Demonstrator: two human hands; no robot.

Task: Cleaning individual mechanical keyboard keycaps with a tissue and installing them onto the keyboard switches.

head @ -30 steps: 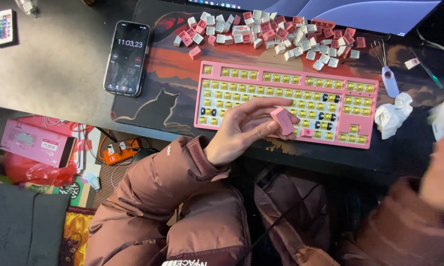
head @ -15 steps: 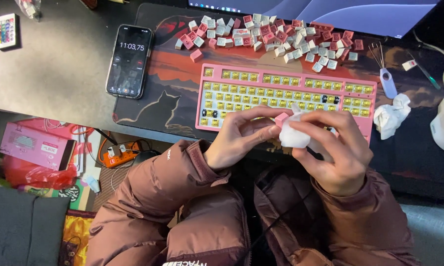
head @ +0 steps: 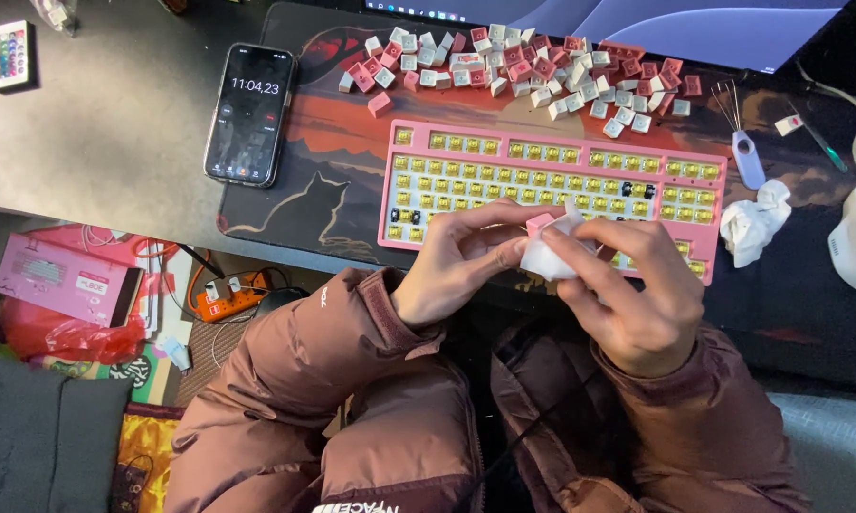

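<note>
Step in hand: wiping. Left hand [head: 456, 266] pinches pink keycap [head: 539, 224]; right hand [head: 627, 290] presses white tissue [head: 547, 256] around it, above the stripped pink keyboard [head: 551, 180]. Next likely calls for turning the cap.

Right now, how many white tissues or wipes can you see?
2. One white wipe is pinched between the left hand and right hand, against a pink keycap. One crumpled tissue lies right of the pink keyboard. Others may be hidden.
</note>
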